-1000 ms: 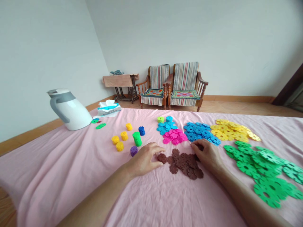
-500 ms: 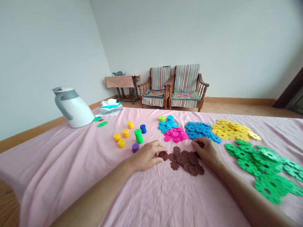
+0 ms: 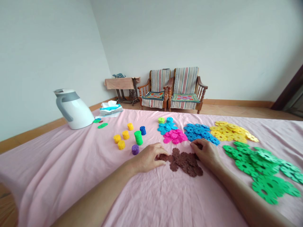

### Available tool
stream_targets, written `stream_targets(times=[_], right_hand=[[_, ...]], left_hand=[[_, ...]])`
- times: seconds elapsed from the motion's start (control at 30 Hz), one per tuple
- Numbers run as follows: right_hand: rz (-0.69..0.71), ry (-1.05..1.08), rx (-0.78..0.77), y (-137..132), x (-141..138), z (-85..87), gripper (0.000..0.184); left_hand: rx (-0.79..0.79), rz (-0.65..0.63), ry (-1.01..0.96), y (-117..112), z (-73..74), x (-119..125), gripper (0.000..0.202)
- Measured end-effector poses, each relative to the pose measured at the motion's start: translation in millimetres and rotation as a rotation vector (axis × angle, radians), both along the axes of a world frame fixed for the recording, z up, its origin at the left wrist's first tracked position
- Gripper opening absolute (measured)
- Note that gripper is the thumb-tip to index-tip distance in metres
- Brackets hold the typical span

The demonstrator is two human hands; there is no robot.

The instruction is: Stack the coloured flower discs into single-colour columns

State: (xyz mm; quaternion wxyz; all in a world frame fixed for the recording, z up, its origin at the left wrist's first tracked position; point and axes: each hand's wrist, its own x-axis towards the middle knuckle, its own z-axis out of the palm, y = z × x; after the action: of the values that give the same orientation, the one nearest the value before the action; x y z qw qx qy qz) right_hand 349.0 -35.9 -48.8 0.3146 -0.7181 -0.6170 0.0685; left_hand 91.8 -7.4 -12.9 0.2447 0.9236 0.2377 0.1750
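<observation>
My left hand [image 3: 149, 157] rests on the cloth at the left of a brown pile, its thumb and fingers closed around a few brown snowflake discs [image 3: 163, 157]. The hand partly covers these discs. Flat, notched brown discs make up the loose pile [image 3: 187, 161] between my hands. At the pile's far right edge is my right hand [image 3: 206, 152], its fingers curled and tips together. What they may hold is hidden. Left of my hands stand short stacks of discs: a purple stack [image 3: 135, 149], a taller green stack [image 3: 138, 138], a dark blue stack [image 3: 142, 130] and several yellow stacks [image 3: 125, 135].
Beyond the brown pile lie pink discs [image 3: 175, 136], light blue discs [image 3: 167, 128] and blue discs [image 3: 200, 133]. Yellow discs [image 3: 230, 131] and green discs [image 3: 258, 160] spread to the right. A white jug [image 3: 77, 112] and a tissue box [image 3: 111, 110] stand at the back left.
The brown stack in my left hand, seen end-on before, now shows as tilted, overlapping discs beside the pile. My right hand has barely moved. The view has shifted slightly.
</observation>
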Motion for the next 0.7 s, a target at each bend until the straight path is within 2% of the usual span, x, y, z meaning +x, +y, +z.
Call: stream_targets(times=[0.17,0.53,0.6,0.7], right_hand=[[0.003,0.005,0.021,2,2,-3.5,0.026],[0.013,-0.003,0.034,0,1,-1.5,0.025],[0.024,0.002,0.035,0,1,-1.3,0.025],[0.021,0.010,0.056,0,1,-1.9,0.024]], left_hand=[[0.055,0.044,0.036,-2,0.1,4,0.025],[0.077,0.294,0.061,5,-6.0,-8,0.013],[0.068,0.300,0.068,5,-5.7,-11,0.016],[0.033,0.282,0.099,4,-0.6,-17,0.036]])
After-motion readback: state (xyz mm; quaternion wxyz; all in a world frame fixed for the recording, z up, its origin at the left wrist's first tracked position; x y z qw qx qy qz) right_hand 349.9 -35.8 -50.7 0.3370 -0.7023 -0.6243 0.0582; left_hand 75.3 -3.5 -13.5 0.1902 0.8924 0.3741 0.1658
